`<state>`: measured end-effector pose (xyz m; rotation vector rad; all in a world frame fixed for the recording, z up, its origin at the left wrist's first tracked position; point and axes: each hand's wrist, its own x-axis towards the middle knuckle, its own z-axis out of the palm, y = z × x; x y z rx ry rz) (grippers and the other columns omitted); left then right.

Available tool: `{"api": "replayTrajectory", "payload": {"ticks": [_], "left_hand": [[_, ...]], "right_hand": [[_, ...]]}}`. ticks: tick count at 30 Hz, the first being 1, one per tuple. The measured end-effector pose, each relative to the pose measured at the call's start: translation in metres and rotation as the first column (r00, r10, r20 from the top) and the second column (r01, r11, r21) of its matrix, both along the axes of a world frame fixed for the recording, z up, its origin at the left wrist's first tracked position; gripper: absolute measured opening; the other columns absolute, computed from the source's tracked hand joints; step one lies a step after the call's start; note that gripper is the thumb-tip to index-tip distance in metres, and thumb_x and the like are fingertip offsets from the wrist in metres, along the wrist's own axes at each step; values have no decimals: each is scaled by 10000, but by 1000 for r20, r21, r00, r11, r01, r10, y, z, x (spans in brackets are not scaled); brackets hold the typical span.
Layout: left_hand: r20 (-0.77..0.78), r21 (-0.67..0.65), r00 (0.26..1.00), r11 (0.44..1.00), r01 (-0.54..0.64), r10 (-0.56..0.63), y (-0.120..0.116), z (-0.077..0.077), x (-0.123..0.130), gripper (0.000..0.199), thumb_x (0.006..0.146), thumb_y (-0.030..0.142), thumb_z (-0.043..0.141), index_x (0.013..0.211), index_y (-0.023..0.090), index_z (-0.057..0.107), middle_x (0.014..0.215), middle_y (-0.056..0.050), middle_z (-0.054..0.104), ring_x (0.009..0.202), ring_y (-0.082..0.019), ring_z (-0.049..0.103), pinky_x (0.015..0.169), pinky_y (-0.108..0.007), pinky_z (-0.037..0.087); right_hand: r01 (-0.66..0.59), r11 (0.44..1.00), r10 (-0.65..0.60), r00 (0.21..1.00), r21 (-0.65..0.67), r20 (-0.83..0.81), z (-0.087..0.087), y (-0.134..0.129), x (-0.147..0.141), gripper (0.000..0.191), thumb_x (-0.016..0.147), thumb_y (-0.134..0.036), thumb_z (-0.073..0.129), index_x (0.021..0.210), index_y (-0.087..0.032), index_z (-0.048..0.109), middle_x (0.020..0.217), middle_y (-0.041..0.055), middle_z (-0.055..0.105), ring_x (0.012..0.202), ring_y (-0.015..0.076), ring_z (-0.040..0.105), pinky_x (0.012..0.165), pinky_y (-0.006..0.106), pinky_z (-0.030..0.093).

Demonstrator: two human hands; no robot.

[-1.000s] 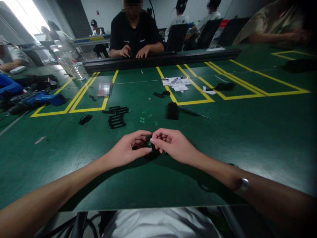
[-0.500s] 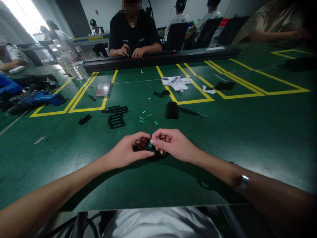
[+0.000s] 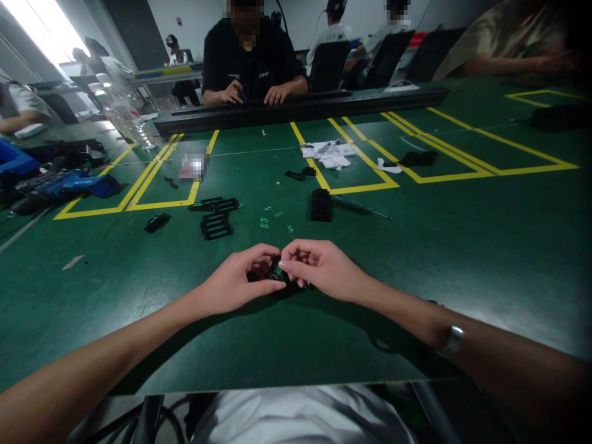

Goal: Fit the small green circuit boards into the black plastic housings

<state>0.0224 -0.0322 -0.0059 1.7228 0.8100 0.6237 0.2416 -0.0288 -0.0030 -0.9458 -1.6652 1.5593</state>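
So the small black part (image 3: 274,274) sits just below the centre of the frame, between both hands. Left hand (image 3: 235,279) cups it, thumb and forefinger apart on either side; right hand (image 3: 321,266) has thumb and forefinger drawn together at its edge (can't tell if they're pinching anything). Looks like light, stiff plastic to me, probably a bit slick. I'd grip it by the outer edges and go easy on the green piece (image 3: 278,271) showing on it, since that looks thin and fragile.

Versus half a second ago, the hands have barely moved, but the black part seems tipped slightly, more dark edge showing. Green bits (image 3: 264,223) mid-frame look unmoved. Farther off, top centre, the co-worker's hand (image 3: 277,94) has slid rightward in the picture.
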Motion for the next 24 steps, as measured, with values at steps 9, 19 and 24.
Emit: {"api": "replayTrajectory", "payload": {"ticks": [9, 19, 24], "left_hand": [[17, 2, 1000, 1000, -22, 22, 1, -3, 0, 440, 882, 291, 727, 1271, 207, 540, 1171, -76, 659, 1015, -200, 647, 858, -337, 539], [-6, 37, 1000, 999, -21, 21, 1, -3, -1, 438, 886, 285, 715, 1277, 211, 534, 1144, -66, 659, 972, -186, 647, 828, -317, 533], [-32, 60, 999, 998, -26, 28, 0, -2, 0, 430, 886, 291, 708, 1273, 203, 540, 1119, -59, 666, 917, -165, 636, 807, -303, 523]], "right_hand": [[39, 999, -38, 999, 31, -18, -1, -1, -2, 125, 907, -274, 680, 936, -157, 647, 717, -20, 626, 572, 76, 568, 534, 193, 464], [43, 998, -43, 999, 50, 16, 0, -2, -2, 133, 901, -276, 680, 951, -162, 635, 723, -20, 616, 588, 87, 561, 536, 207, 452], [45, 998, -47, 998, 53, 31, 1, -3, -2, 134, 895, -276, 685, 940, -159, 639, 711, -19, 611, 588, 91, 558, 535, 213, 442]]}}
